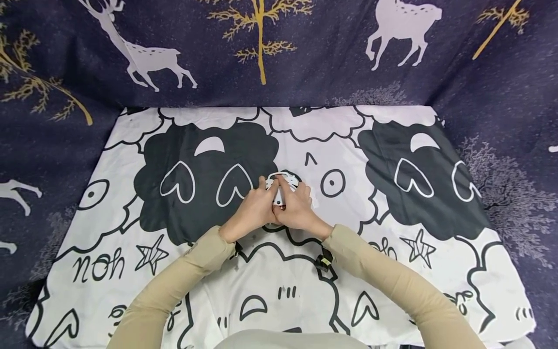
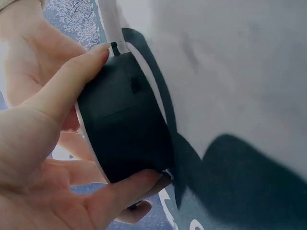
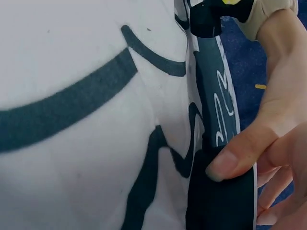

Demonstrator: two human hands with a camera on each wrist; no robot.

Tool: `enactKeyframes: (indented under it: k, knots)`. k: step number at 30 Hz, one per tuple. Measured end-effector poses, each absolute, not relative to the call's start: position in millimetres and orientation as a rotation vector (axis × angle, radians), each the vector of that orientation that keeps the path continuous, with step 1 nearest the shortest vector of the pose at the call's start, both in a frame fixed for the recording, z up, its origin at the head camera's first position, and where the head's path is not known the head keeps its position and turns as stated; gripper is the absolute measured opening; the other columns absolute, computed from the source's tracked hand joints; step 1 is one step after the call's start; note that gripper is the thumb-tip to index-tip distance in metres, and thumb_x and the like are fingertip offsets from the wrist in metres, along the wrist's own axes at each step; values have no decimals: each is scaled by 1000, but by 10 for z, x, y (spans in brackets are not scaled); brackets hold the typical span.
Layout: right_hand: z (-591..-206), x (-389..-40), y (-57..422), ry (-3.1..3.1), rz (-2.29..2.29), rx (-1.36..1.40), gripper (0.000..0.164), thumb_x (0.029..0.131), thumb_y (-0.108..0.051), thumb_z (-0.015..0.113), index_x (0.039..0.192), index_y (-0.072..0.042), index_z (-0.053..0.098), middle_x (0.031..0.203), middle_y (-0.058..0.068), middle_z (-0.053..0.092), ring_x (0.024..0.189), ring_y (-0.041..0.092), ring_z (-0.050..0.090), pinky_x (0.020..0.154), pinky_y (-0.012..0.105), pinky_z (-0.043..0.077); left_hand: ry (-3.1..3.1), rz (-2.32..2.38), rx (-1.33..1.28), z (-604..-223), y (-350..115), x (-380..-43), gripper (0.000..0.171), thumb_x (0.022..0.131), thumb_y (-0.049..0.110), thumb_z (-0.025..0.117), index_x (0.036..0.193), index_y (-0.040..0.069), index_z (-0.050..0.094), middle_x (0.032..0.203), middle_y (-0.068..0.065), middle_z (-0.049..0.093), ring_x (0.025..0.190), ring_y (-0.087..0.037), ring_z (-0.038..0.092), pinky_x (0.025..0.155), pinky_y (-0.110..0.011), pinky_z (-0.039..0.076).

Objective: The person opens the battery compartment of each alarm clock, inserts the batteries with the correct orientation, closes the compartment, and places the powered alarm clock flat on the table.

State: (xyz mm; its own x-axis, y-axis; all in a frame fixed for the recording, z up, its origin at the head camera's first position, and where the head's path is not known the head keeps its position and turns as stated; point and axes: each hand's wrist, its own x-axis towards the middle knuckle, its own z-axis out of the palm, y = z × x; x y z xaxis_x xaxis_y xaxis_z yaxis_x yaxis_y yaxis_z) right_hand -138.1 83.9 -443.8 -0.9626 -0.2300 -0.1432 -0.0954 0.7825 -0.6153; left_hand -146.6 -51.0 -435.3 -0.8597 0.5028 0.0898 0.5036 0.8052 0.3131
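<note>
A round, drum-shaped object (image 1: pixel 280 197) with a white face and white trim sits between both hands near the middle of the cloth-covered table. Its black side wall (image 2: pixel 127 117) fills the centre of the left wrist view, with a small dark peg sticking out at one edge. My left hand (image 1: pixel 258 204) grips that wall between thumb and fingers. From the other side, my right hand (image 1: pixel 300 207) holds the object, its thumb (image 3: pixel 228 165) pressed on the black wall. Both hands cover much of the face, and I cannot tell exactly what the object is.
The table is spread with a white cloth (image 1: pixel 261 271) printed with black cartoon shapes. Dark blue hangings (image 1: pixel 305 58) with deer and trees enclose the back and sides. Small black wrist devices (image 1: pixel 324 261) sit below the sleeves.
</note>
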Motion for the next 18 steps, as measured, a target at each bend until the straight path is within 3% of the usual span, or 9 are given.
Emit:
enactKeyframes:
  k: [9, 18]
  knots:
    - [-4425, -1362, 781, 2764, -926, -235, 76, 78, -21, 58, 145, -20, 24, 119, 31, 36, 104, 36, 28, 77, 47, 31, -3002, -526, -799, -4360, -537, -1465, 77, 64, 25, 78, 130, -2, 47, 109, -33, 49, 55, -34, 60, 48, -38, 49]
    - [-4294, -1544, 927, 2589, -877, -263, 76, 76, -29, 66, 142, -27, 29, 121, 30, 36, 102, 41, 32, 74, 46, 35, -3011, -443, -817, -4312, -497, -1468, 101, 53, 51, 83, 132, 2, 45, 110, -30, 49, 48, -25, 56, 44, -29, 47]
